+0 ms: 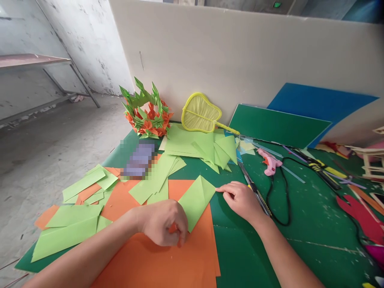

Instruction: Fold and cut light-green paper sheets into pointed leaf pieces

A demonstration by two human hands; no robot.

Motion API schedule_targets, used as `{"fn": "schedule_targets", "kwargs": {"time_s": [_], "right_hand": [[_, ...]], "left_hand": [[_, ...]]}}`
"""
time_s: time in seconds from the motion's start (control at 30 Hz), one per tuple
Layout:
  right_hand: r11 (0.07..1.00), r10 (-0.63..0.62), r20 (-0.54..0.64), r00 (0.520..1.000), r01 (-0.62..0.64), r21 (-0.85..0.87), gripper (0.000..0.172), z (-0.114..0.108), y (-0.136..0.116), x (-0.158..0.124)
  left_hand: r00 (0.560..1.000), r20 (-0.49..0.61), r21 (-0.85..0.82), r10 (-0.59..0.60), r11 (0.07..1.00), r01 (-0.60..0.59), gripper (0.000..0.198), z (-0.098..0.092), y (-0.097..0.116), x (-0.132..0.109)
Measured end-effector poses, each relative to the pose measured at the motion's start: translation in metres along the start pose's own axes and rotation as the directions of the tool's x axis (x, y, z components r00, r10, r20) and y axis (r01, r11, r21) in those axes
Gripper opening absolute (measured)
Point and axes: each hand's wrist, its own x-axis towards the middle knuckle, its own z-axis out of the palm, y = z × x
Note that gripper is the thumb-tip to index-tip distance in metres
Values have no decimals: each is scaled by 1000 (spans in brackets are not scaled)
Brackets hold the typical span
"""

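A folded light green paper lies on orange sheets on the green table. My left hand is curled with its fingertips pinching the paper's lower corner. My right hand rests on the table beside the paper, its index finger touching the paper's right corner. Several loose light green strips and folded green pieces lie around.
A green and orange origami wreath and a yellow fan lean on the back board. A pink glue gun with a black cord, a utility knife, green and blue boards and wooden sticks lie to the right.
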Motion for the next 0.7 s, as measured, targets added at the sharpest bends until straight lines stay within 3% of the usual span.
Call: {"fn": "schedule_targets", "kwargs": {"time_s": [0.1,0.2,0.23,0.3,0.33,0.47,0.57,0.7], "right_hand": [[1000,-18,-55,998,18,5,31,5,-2,3],[999,-22,-84,996,19,-36,33,11,-8,5],[999,-17,-77,997,14,-51,38,12,-10,5],[999,-4,-44,999,2,-54,51,15,-13,5],[999,3,-25,1000,-4,-40,57,16,-13,5],[997,20,26,999,-22,79,63,19,-16,4],[986,36,25,999,-39,159,59,24,-17,3],[959,85,-30,996,-74,274,54,30,-18,3]], "left_hand": [[998,-8,-93,-57,994,56,39,0,-3,3],[959,-182,-144,-218,971,193,38,4,-7,11],[917,-296,-110,-267,963,245,34,6,-9,14],[773,-579,61,-259,932,358,26,10,-16,18],[749,-629,170,-209,903,394,30,11,-20,19],[777,-621,377,-104,830,412,61,16,-37,17],[812,-580,426,-68,824,373,67,18,-41,15],[816,-577,419,-49,839,347,73,20,-39,15]]}}
